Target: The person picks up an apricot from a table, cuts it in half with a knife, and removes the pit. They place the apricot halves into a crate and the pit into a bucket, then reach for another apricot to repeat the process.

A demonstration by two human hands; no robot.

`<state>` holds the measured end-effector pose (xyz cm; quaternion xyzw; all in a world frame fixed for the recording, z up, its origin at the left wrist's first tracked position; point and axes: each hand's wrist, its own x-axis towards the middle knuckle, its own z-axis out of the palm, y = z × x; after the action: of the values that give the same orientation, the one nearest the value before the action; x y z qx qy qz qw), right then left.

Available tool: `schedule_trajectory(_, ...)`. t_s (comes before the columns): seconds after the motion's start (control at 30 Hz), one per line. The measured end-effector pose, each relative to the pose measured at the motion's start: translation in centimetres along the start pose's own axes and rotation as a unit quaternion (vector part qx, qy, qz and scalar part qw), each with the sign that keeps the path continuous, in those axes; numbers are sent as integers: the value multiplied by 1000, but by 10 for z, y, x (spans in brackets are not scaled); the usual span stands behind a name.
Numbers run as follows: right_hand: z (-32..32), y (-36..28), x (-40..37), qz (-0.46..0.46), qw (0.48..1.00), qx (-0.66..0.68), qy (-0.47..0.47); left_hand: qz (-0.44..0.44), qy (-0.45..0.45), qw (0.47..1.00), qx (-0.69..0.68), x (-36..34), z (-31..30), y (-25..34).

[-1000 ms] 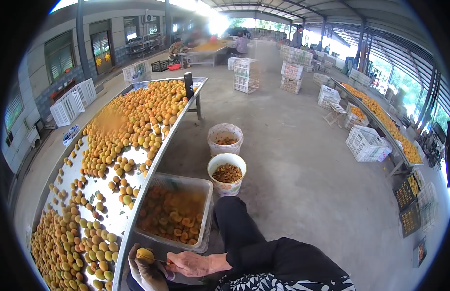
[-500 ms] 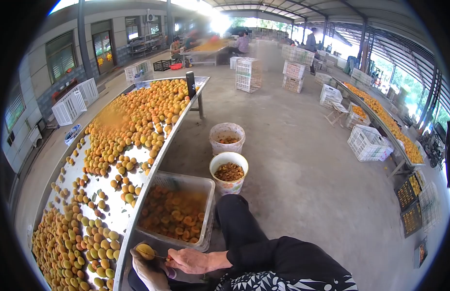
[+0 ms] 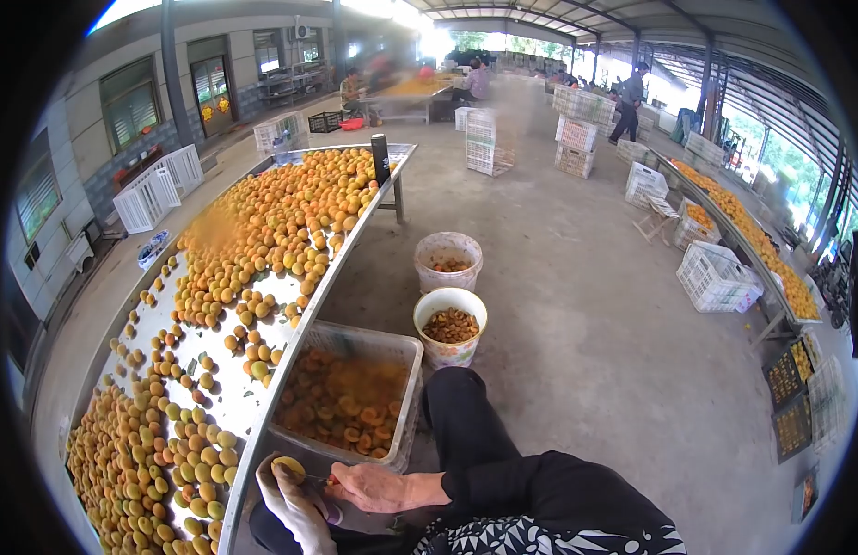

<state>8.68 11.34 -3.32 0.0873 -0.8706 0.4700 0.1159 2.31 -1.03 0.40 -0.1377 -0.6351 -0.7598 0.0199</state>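
My left hand (image 3: 290,504), in a pale glove, holds a yellow-orange fruit (image 3: 288,468) beside the metal table's edge. Close to its right, my right hand (image 3: 369,487) is bare and closed on a small tool with a red handle (image 3: 333,480); a thin part of the tool points toward the fruit. Just above both hands, a clear plastic bin (image 3: 416,388) holds halved fruit. Many whole fruits (image 3: 207,462) lie on the metal table (image 3: 227,356) at the left.
Two buckets, one nearer (image 3: 475,324) and one farther (image 3: 447,248), stand on the floor beyond my knee. White crates (image 3: 716,277) and a long fruit-covered table (image 3: 734,208) are at the right. A person in dark clothes (image 3: 630,104) walks at the back; others sit farther off.
The view has shifted, so the scene sits slightly farther right. The fruit in my left hand has turned, and the tool's thin part shows less. The distant person stands out more clearly from the crates.
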Motion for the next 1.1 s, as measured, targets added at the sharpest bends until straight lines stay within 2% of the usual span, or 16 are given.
schedule_trajectory(0.03, -4, 0, 0, 11, 1000, -16, -5, 2, 2, 1000, -1, 1, 0, 1)
schedule_trajectory(0.1, -8, -1, -1, 23, 999, -34, -10, -94, -24, 994, -38, 3, 2, 7)
schedule_trajectory(0.17, -9, 1, 0, 41, 997, -72, -1, -123, -22, 990, -59, 6, 4, -3)
schedule_trajectory(0.27, -12, -1, -3, 48, 998, -19, 36, -157, -26, 985, -68, 13, 6, -13)
schedule_trajectory(0.37, -9, 1, -5, 63, 997, -15, 44, -43, -71, 997, -1, 17, 9, -19)
schedule_trajectory(0.4, -5, 4, -5, 62, 997, -15, 43, -43, -70, 997, 0, 13, 13, -20)
schedule_trajectory(0.47, 1, 8, -3, 67, 997, -6, 36, 61, 32, 988, 141, 4, 25, -18)
schedule_trajectory(0.53, 4, 7, -2, 73, 997, -6, 23, 49, 26, 988, 144, 7, 13, -36)
schedule_trajectory(0.6, 6, 8, -1, 75, 997, -7, 11, 21, 66, 989, 131, 9, 11, -42)
schedule_trajectory(0.73, 8, 12, -1, 80, 996, -37, 8, 6, 58, 996, 71, 13, 6, -53)
schedule_trajectory(0.8, 1, 6, -2, 92, 994, -55, -3, -105, 43, 991, -65, 16, 9, -47)
schedule_trajectory(0.83, -3, 2, -1, 98, 993, -69, -8, -104, 42, 992, -64, 17, 12, -43)
schedule_trajectory(0.9, -3, 3, 0, 102, 991, -84, -12, -170, 49, 980, -92, 17, 18, -32)
schedule_trajectory(0.97, 2, 7, -1, 80, 994, -71, 33, -145, 19, 988, -53, 19, 18, -26)
schedule_trajectory(1.03, 0, 6, -1, 96, 993, -57, 24, -121, -8, 993, -14, 18, 17, -30)
schedule_trajectory(1.1, -1, 2, 1, 111, 993, -43, 19, -8, 38, 997, 73, 20, 19, -41)
